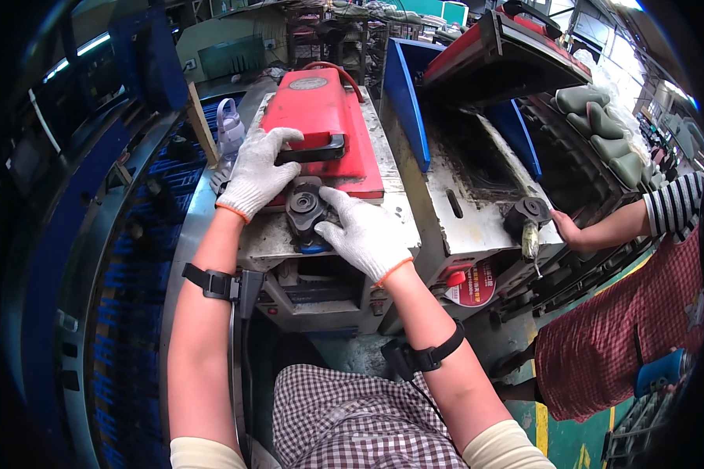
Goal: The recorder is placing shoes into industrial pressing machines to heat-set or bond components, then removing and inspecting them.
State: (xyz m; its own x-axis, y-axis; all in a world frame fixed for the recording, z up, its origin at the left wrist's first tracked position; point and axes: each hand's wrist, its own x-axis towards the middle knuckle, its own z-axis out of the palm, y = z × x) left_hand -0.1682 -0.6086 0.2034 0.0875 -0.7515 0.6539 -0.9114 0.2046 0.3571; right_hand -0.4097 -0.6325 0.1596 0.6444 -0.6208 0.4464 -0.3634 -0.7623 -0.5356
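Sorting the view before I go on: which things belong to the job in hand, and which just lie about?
In hand:
- red lid
- handle, at the left hand
- dark fitting, at the right hand

Seemingly lying about:
- bottle
- green pieces

1 press (309, 105) stands left of another press (465, 223) (bottle (229, 129) farther left).
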